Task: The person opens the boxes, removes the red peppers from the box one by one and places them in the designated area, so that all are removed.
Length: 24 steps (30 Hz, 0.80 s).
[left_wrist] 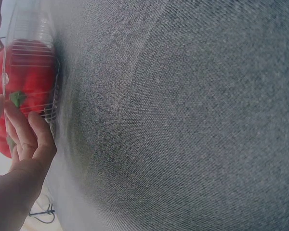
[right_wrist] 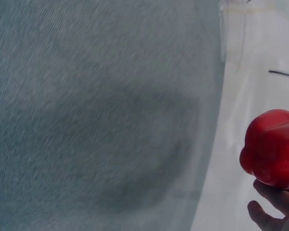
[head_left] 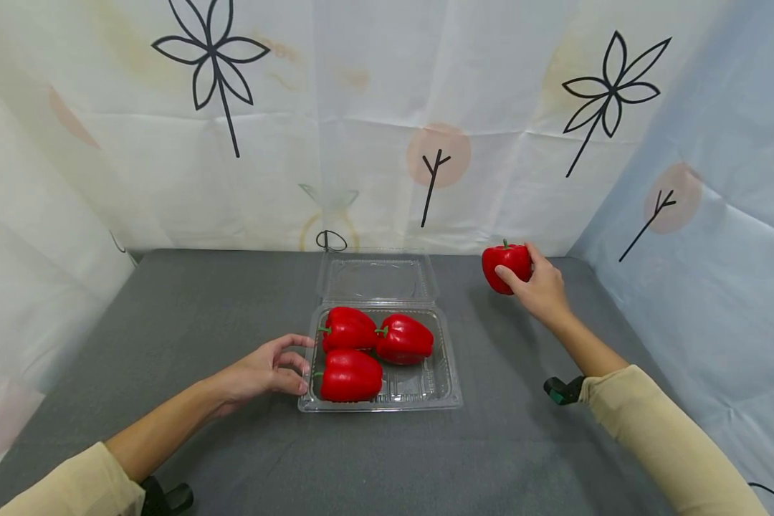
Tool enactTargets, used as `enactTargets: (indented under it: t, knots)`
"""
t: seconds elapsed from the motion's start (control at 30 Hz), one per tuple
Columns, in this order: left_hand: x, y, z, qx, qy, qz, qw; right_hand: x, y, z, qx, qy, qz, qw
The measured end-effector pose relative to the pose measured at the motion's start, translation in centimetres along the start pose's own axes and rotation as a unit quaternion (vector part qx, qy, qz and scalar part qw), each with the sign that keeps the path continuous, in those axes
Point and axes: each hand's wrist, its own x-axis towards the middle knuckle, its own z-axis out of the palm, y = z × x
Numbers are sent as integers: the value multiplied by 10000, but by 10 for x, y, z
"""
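Observation:
My right hand (head_left: 542, 288) holds a red bell pepper (head_left: 506, 266) above the table at the back right, thumb on its near side and green stem upward. In the right wrist view, fingers lie under the pepper (right_wrist: 274, 149). A clear plastic clamshell container (head_left: 448, 380) sits with its lid (head_left: 380, 279) folded back. Three red bell peppers lie inside: one back left (head_left: 350, 329), one to the right (head_left: 405, 339), one front left (head_left: 351, 375). My left hand (head_left: 267, 373) grips the container's left rim; the left wrist view shows thumb and fingers (left_wrist: 26, 134) at that rim.
A grey cloth-covered table (head_left: 232, 459) extends around the container. White patterned curtains (head_left: 374, 107) stand behind it, and a bluish one (head_left: 716, 287) runs along the right side. Dark straps are worn at both wrists.

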Motion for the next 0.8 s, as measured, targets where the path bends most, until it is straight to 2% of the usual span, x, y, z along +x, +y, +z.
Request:
enactTargets:
  t: [0.6, 0.8]
  knots:
    - [0, -1, 0, -5, 5, 21, 10000, 1, 44, 2, -906, -392, 719, 9925]
    - [0, -1, 0, -34, 4, 25, 10000, 1, 53, 6, -1184, -733, 878, 9864]
